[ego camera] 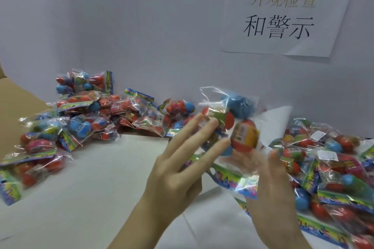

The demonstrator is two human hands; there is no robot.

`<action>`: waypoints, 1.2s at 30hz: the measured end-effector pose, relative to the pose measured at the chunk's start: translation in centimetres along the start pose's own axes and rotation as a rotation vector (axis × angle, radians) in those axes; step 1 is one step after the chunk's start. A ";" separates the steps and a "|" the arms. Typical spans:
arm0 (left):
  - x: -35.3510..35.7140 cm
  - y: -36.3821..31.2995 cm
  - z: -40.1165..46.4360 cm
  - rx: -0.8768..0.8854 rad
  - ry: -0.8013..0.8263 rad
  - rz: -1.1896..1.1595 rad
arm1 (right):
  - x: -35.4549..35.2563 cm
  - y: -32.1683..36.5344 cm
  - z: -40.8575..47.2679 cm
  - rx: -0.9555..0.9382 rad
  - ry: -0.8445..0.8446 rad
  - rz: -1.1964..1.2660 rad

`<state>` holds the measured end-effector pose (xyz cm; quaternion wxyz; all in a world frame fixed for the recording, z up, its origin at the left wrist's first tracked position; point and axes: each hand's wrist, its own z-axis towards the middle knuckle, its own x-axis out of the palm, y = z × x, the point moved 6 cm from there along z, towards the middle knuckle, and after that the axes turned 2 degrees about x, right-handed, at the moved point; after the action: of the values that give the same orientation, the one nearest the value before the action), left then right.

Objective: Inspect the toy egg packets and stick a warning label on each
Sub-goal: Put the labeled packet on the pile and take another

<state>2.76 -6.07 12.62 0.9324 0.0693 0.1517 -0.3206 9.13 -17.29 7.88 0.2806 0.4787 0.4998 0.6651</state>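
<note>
Bare table (pixel 101 168) left of and below left hand (pixel 182 168), open room there. Piles of packets hemming both sides: far-left pile (pixel 81 115), right pile (pixel 327 163) just beside right hand (pixel 273 192). Held packet (pixel 234 127) raised between both hands. Left fingers straight, flat against it. Right hand under it, blurred; grip unclear.

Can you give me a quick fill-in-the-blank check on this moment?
1. The lifted packet is held between ____ hands.
2. The egg at the top of that packet is ____.
3. The paper sign hangs on the ____.
4. The packets bearing white labels lie in the pile on the ____ side.

Missing words: two; blue; wall; right
</note>
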 end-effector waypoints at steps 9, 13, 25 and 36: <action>-0.3 -0.6 -4.1 -0.292 -0.075 -0.122 | -2.2 0.6 -0.1 -0.212 -0.077 -0.232; 0.7 1.8 -5.7 -0.852 -0.028 -0.543 | -1.5 2.0 -1.0 -0.558 -0.103 -0.499; 2.3 3.3 -6.7 -1.355 0.070 -0.989 | -1.3 -0.3 -0.2 -0.169 -0.152 -0.324; 2.5 3.0 -6.7 -1.317 0.119 -0.928 | 0.8 -2.0 -0.5 0.007 0.068 -0.484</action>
<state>4.88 -3.68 5.59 0.5442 -0.5473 0.3723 -0.5155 8.19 -16.14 6.25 0.4130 0.3231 0.6115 0.5925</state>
